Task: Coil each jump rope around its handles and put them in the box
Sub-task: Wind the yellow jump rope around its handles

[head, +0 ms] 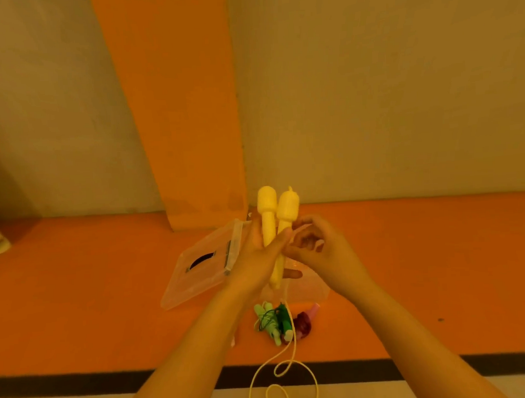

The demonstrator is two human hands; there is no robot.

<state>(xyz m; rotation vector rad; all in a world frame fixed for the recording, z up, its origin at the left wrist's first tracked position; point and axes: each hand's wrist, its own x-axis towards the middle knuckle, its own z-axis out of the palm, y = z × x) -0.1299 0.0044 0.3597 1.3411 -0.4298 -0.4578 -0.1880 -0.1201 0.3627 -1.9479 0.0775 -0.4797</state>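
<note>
Your left hand grips the two pale-yellow plastic handles upright; right hand curls just beside them, hold unclear; thin yellow cord hangs below them.

One head-worn wide-angle view, forward and down, close above the orange counter, toward the wall

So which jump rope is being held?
The yellow jump rope: the left hand holds its handles upright. The green rope and red rope lie on the orange surface.

Beige wall, orange pillar, orange counter.
</note>
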